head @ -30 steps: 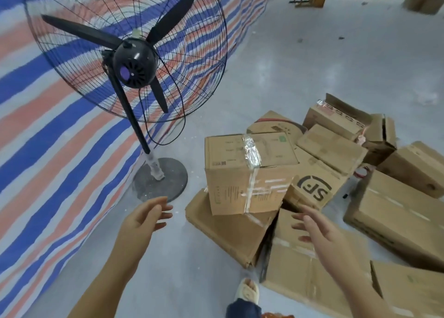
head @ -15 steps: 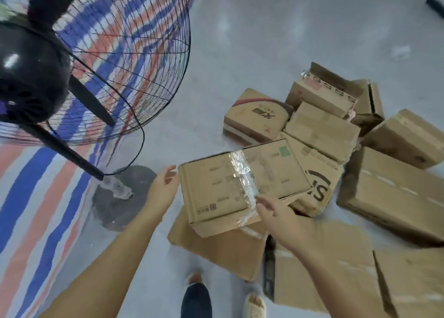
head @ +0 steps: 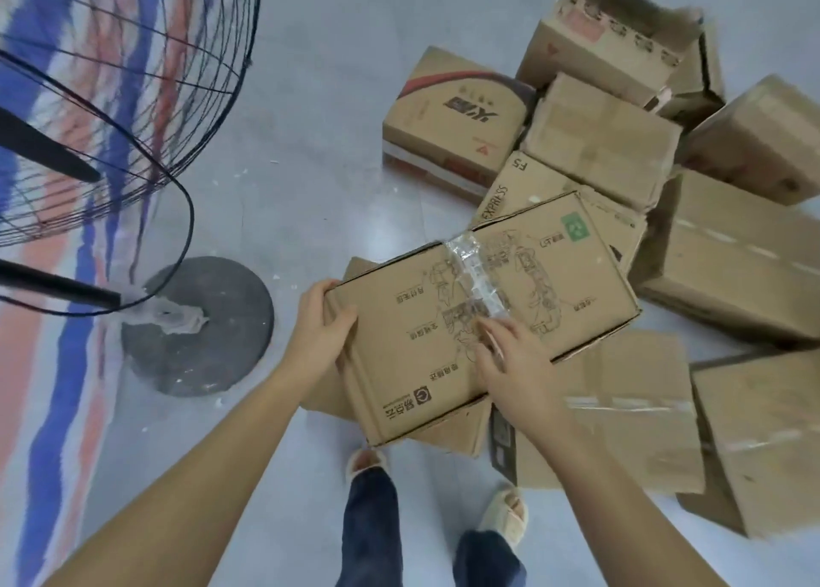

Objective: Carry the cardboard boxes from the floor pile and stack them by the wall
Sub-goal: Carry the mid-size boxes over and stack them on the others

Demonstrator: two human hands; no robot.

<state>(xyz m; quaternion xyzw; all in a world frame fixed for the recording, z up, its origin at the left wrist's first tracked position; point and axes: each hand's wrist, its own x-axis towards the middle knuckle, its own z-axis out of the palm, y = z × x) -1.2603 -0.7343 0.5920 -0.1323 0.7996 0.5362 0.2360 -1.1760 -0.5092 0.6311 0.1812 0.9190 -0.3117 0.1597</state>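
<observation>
Warehouse: bare concrete floor (head: pixel 310 98), box pile (head: pixel 621 143), industrial fan (head: pixel 111 76).

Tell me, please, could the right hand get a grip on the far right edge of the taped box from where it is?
Probably yes: the right hand lies flat on the taped box lid, and nothing covers that edge.
</observation>
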